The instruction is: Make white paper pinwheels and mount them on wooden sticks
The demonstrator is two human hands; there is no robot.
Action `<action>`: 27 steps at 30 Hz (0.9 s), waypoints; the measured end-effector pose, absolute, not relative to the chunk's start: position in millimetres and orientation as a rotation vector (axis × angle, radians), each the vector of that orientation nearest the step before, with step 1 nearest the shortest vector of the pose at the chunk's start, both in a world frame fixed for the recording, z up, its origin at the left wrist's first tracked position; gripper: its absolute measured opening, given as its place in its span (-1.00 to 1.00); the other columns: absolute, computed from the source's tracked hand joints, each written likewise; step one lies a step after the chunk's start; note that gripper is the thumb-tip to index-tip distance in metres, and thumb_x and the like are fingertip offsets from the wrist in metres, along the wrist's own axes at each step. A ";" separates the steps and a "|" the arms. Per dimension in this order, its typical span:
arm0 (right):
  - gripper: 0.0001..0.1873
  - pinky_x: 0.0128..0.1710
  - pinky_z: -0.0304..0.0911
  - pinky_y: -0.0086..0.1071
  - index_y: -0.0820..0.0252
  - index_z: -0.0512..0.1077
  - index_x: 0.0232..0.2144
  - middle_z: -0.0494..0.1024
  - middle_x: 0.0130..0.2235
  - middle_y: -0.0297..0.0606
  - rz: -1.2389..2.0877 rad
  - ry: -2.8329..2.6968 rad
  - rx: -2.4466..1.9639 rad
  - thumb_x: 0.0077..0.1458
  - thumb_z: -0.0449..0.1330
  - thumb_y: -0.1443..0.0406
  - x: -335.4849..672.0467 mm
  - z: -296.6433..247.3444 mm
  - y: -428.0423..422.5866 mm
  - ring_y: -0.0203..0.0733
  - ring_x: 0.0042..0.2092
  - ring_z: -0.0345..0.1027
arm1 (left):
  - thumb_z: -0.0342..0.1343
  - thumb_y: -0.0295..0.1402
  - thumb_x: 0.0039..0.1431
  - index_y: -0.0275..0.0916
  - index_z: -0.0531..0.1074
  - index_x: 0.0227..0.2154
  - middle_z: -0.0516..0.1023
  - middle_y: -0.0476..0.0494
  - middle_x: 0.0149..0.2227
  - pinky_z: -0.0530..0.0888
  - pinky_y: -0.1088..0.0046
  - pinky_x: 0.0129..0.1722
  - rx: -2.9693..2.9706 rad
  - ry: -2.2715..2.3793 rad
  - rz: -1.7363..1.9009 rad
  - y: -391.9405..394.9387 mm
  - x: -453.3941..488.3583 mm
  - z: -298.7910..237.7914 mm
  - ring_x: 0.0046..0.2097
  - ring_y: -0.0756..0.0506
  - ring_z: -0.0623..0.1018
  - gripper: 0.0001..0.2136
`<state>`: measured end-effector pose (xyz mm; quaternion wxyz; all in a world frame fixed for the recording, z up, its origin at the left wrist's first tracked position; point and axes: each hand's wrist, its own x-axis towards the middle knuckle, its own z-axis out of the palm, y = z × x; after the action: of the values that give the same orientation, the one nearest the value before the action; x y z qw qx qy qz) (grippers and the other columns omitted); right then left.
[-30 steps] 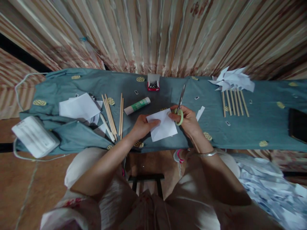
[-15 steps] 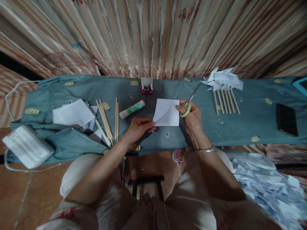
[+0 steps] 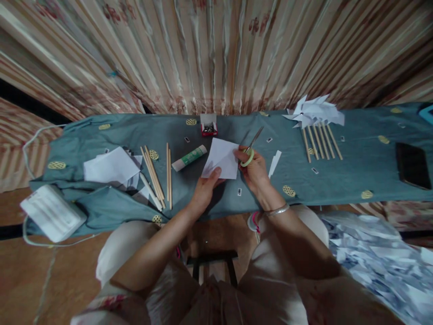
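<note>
My left hand (image 3: 207, 186) pinches the lower edge of a white paper square (image 3: 220, 158) held just above the blue-green cloth. My right hand (image 3: 254, 168) grips green-handled scissors (image 3: 251, 146) at the paper's right edge, blades pointing up and to the right. A glue stick (image 3: 189, 157) lies just left of the paper. A small red box of pins (image 3: 209, 127) stands behind it.
Wooden sticks (image 3: 158, 174) and loose white sheets (image 3: 111, 164) lie at the left. Finished paper pinwheels (image 3: 316, 113) on sticks rest at the right, with a dark phone (image 3: 412, 164) beyond. A paper strip (image 3: 274, 162) lies beside my right hand. Paper scraps (image 3: 372, 257) cover the floor at right.
My left hand moved up under the paper and took a fresh hold on its lower edge. The scissors swung closer to the sheet's right edge.
</note>
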<state>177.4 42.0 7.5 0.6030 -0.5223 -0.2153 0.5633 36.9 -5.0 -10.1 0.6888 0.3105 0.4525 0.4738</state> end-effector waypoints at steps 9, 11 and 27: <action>-0.48 -0.45 0.26 -0.42 0.17 0.51 -0.35 0.54 -0.49 -0.36 1.506 -0.962 -1.165 -0.12 0.40 -0.12 180.5 18.1 14.9 -0.34 -0.49 0.34 | 0.25 -0.01 0.08 -0.20 0.42 -0.12 0.63 -0.20 -0.08 0.58 0.36 -0.22 0.620 1.104 1.290 22.7 4.3 18.7 -0.05 -0.18 0.62 -0.57; -0.44 -0.42 0.29 -0.39 0.19 0.51 -0.29 0.56 -0.47 -0.32 1.651 -1.158 -1.119 -0.09 0.36 -0.16 183.5 21.4 4.5 -0.30 -0.46 0.37 | 0.20 -0.03 0.14 -0.18 0.41 -0.10 0.63 -0.19 -0.06 0.58 0.37 -0.23 0.627 1.137 1.305 26.9 -1.9 22.7 -0.06 -0.17 0.63 -0.61; -0.59 -0.42 0.33 -0.32 0.20 0.49 -0.29 0.50 -0.51 -0.33 1.930 -1.444 -1.103 0.00 0.34 0.00 177.3 23.2 -12.7 -0.25 -0.47 0.35 | 0.11 -0.08 0.29 -0.23 0.43 0.07 0.67 -0.19 -0.23 0.60 0.34 -0.20 0.644 1.178 1.317 26.1 -3.2 29.7 -0.09 -0.20 0.65 -0.59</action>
<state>177.3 -12.7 23.2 0.2428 -0.4036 -0.5284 0.7063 -3.2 26.1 29.7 0.5898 0.2766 0.5058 0.5655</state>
